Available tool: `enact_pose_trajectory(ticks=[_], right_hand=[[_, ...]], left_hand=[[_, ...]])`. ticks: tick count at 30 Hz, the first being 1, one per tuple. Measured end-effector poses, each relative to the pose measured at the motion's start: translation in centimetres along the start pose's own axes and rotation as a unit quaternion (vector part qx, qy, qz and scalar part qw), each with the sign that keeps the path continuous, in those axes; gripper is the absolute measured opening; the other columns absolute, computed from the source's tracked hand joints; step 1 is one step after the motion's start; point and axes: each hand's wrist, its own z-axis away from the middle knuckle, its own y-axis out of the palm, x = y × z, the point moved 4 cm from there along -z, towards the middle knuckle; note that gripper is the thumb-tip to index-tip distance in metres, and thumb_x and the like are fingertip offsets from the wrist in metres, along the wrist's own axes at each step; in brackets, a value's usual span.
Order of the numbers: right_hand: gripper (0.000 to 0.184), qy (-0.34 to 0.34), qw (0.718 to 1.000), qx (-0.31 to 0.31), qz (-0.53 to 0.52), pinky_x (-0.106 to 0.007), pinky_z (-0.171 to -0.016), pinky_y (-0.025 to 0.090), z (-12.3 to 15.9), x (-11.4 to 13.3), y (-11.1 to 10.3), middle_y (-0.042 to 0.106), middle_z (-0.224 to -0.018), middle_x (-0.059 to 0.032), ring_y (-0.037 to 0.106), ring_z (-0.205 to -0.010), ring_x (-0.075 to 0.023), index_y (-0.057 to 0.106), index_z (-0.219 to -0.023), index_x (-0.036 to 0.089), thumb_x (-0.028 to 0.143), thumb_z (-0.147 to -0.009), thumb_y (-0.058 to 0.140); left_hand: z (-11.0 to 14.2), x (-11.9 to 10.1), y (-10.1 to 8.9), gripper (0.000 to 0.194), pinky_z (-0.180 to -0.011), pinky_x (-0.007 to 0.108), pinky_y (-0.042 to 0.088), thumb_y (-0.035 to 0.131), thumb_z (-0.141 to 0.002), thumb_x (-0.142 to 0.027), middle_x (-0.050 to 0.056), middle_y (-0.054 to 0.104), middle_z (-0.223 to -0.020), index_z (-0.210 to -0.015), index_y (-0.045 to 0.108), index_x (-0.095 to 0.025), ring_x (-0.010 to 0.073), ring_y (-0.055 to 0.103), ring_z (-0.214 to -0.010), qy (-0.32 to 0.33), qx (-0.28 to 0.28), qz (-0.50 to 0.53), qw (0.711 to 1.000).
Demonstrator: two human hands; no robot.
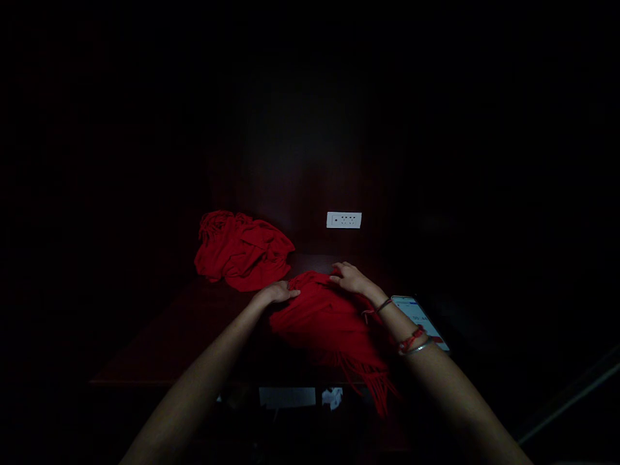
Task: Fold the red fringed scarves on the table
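A red fringed scarf (320,316) lies bunched on the dark table, its tassels hanging over the front edge. My left hand (279,292) is at its far left corner, thumb over the cloth and the other fingers mostly hidden. At the far right side, my right hand (352,279) has a bit of the red cloth between thumb and fingers. Behind and to the left, a second red fringed cloth (242,252) rests in a loose heap, apart from both hands.
A phone (419,321) with a lit screen lies right of the scarf, partly behind my right forearm. On the back wall is a white socket plate (343,220). Pale objects (287,397) show below the table edge (145,382). Darkness hides the surroundings.
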Motion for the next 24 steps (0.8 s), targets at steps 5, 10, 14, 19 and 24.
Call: enact_pose_trajectory(ticks=[5,10,14,19,24], right_hand=[[0.031,0.025,0.998,-0.006,0.055,-0.04,-0.082,0.032,-1.6,3.8,1.6,0.053,-0.104,-0.013,0.047,-0.098,-0.024,0.053,-0.1,0.016,0.028,-0.071,0.05],[0.033,0.115,0.99,-0.069,0.041,-0.023,-0.072,0.039,-1.5,-0.6,-1.8,0.057,-0.097,-0.0117,0.053,-0.088,-0.016,0.053,-0.099,0.016,0.018,-0.082,0.026],[0.035,0.214,0.971,-0.09,0.053,-0.026,-0.065,0.041,1.1,-6.8,-4.6,0.055,-0.098,-0.0163,0.054,-0.086,-0.0203,0.051,-0.103,0.011,0.016,-0.08,0.025],[0.024,0.206,0.972,-0.014,0.113,-0.037,-0.072,0.038,3.0,-6.9,-3.2,0.053,-0.098,-0.0163,0.051,-0.09,-0.026,0.057,-0.092,0.013,0.016,-0.071,0.044],[0.041,-0.078,0.989,-0.098,0.079,-0.036,-0.082,0.033,1.4,1.6,-1.8,0.038,-0.117,-0.0122,0.036,-0.105,-0.0226,0.037,-0.117,0.019,0.025,-0.077,0.039]], left_hand=[[-2.3,-1.5,1.7,0.017,-0.061,0.02,0.039,0.053,-0.065,-0.029,0.005,0.061,-0.082,-0.076,0.057,-0.017,0.0165,0.056,-0.076,-0.01,-0.073,0.005,0.997],[-1.4,1.0,-1.5,0.016,-0.062,0.023,0.04,0.044,-0.068,-0.02,0.007,0.06,-0.085,-0.08,0.056,-0.019,0.0191,0.055,-0.08,-0.039,-0.15,-0.008,0.988],[0.5,4.2,-5.1,0.017,-0.062,0.025,0.039,0.041,-0.071,-0.022,0.008,0.06,-0.082,-0.083,0.053,-0.018,0.0202,0.055,-0.078,-0.057,-0.192,-0.017,0.98],[1.3,3.7,-3.4,0.011,-0.06,0.022,0.039,0.043,-0.069,-0.019,0.002,0.058,-0.069,-0.074,0.054,-0.018,0.0154,0.054,-0.067,0.037,-0.143,0.003,0.989],[1.6,1.3,-1.6,0.015,-0.066,0.021,0.04,0.042,-0.069,-0.016,0.0,0.058,-0.076,-0.079,0.053,-0.017,0.0124,0.053,-0.072,0.107,-0.144,0.071,0.981]])
